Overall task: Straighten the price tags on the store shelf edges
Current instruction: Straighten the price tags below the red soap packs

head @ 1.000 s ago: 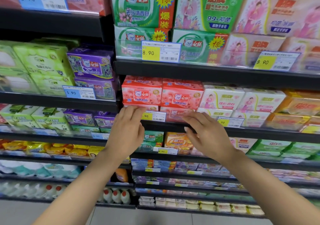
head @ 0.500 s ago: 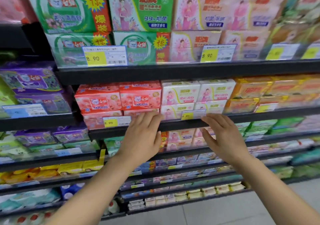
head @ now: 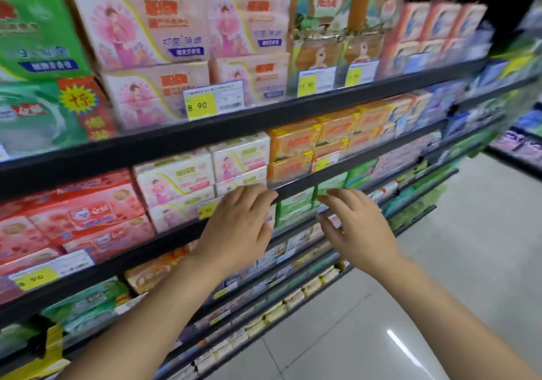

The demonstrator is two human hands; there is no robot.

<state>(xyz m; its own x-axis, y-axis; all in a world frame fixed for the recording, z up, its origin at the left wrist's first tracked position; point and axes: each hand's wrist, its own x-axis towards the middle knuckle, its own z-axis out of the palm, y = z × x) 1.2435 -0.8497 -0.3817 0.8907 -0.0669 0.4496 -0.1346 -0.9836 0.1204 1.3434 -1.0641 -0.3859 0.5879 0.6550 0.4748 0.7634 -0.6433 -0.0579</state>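
Behind left hand (head: 237, 227) fingers, spread and straight: yellow-and-white paper price tag (head: 208, 210), newly reached after sidestep right. Right hand (head: 356, 227) alongside, fingers relaxed, empty. Straightening pending.

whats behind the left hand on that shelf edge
The left hand covers most of a price tag; only its yellow end with "90" shows. White soap packs stand behind it. The rest of the tag is hidden, so I cannot tell if it sits straight.
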